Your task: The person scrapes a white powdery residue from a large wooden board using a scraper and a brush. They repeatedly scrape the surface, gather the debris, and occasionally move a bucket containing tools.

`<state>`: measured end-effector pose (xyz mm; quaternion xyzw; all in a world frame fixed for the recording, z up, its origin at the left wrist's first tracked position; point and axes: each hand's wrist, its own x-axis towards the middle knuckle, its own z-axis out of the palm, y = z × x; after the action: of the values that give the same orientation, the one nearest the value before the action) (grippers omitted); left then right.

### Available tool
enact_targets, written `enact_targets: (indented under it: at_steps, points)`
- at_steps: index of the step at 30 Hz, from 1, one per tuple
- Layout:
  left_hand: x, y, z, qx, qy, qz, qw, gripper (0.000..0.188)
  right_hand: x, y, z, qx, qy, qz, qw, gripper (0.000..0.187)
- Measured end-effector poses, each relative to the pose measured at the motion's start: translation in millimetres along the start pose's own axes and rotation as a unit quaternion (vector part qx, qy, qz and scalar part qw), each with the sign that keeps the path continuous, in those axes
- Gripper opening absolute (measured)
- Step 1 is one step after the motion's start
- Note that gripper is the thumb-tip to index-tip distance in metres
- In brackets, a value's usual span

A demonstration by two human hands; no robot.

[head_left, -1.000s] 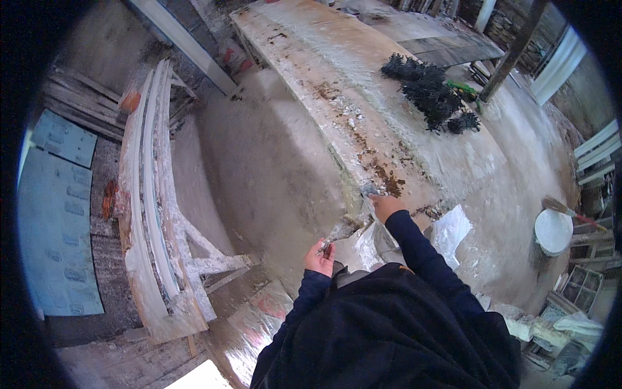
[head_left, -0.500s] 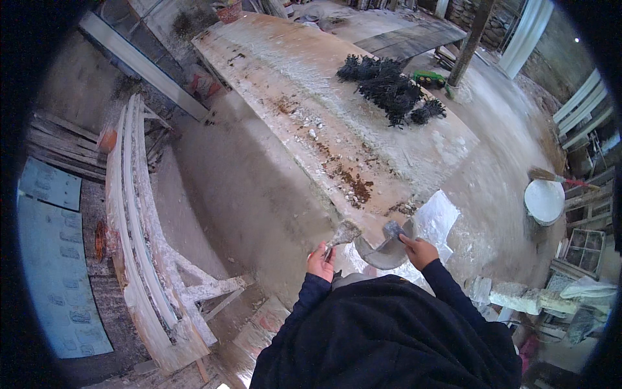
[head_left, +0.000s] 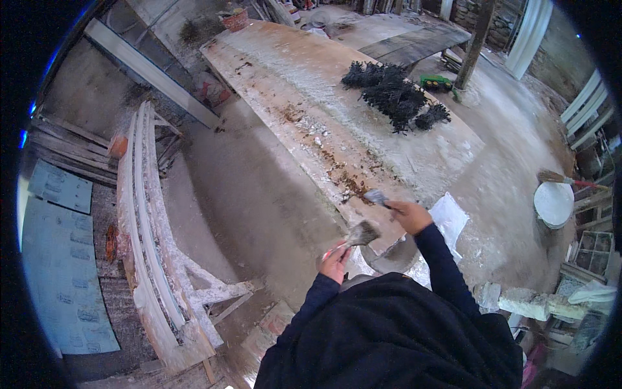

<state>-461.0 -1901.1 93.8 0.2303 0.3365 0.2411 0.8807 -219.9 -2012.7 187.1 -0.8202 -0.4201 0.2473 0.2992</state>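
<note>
My left hand is closed round the handle of a wide, flat paintbrush, its dusty bristles pointing up and right near the table's near corner. A scraper with a grey blade is gripped in my right hand. Its blade is at the brown and white crumbs on the long pale table; whether it touches the surface I cannot tell. Below the table's near end, between my arms, is a grey round container, partly hidden.
Dark bristly bundles lie on the table's right side, with a green toy-like object beyond them. White sheeting is right of my right forearm. A long white-crusted wooden frame stands left. At right is a white-topped bucket with a broom.
My right hand has moved the scraper from above the round container forward and left to the crumbs on the table. The brush in my left hand has shifted slightly right.
</note>
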Motion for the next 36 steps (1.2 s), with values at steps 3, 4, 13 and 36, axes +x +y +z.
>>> enact_targets:
  at_steps: [3,4,13,36]
  points:
    - [16,-19,57,0.179,-0.144,-0.018,0.973,0.024,-58,42,-21,0.157,0.124,0.067,0.977,0.032]
    - [25,-31,73,0.185,-0.144,-0.036,0.972,0.023,-77,57,-26,0.186,0.156,0.094,0.966,0.034]
    - [106,-74,104,0.241,-0.121,-0.023,0.963,0.017,-182,114,1,0.2,0.247,0.259,0.912,0.036]
    - [99,104,4,0.647,0.107,0.428,0.622,0.005,-158,68,0,0.04,0.159,0.196,0.967,0.035]
